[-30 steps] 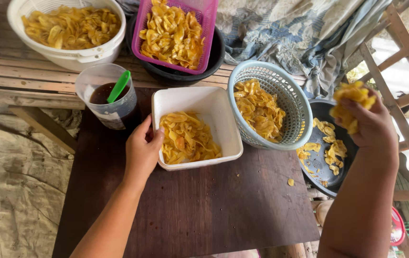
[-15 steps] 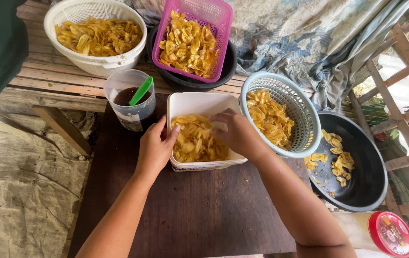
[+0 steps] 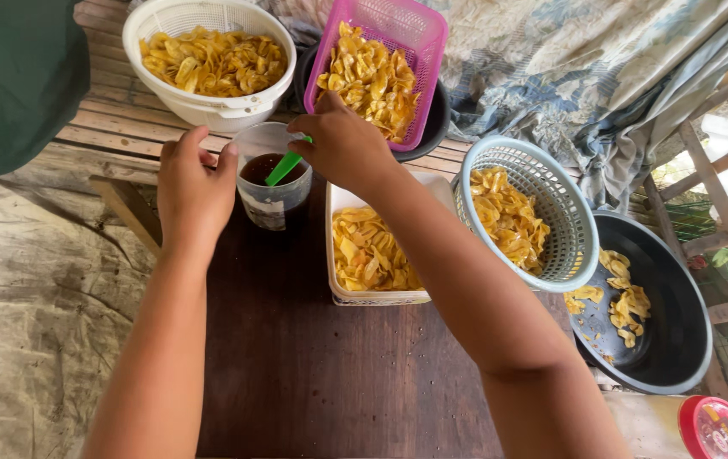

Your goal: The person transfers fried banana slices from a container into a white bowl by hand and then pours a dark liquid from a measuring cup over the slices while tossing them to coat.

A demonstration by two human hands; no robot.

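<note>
- Left hand (image 3: 195,183) sits against the left side of the clear plastic cup of dark liquid (image 3: 273,183), fingers loosely curled at its rim, steadying rather than clamping; we can't tell how firm the contact is.
- Right hand (image 3: 342,144) is closed on the top of the green plastic spoon handle (image 3: 284,167), which leans out of the cup toward the right.
- The cup stands at the far edge of the dark wooden surface (image 3: 330,382), just left of the white rectangular plastic tub of yellow fried chips (image 3: 372,255).
- Judgement: the step looks like working the spoon in the cup. We should keep the left hand low on the cup wall so the thin plastic doesn't buckle or tip.
- We'd move the spoon slowly and keep it clear of the rim; the liquid sits fairly high, so splash risk is real.
- The right forearm crosses over the white tub, so we keep the elbow lifted and any drips off the chips we don't mean to wet.
- Close by on the slatted bench behind: a round white plastic colander of chips (image 3: 211,59) and a pink rectangular plastic basket of chips (image 3: 376,68), the latter just behind the right hand. We mind the knuckles there.
- At the right edge a pale blue round basket of chips (image 3: 525,212) leans over a black round basin (image 3: 661,323); well apart from the cup.
</note>
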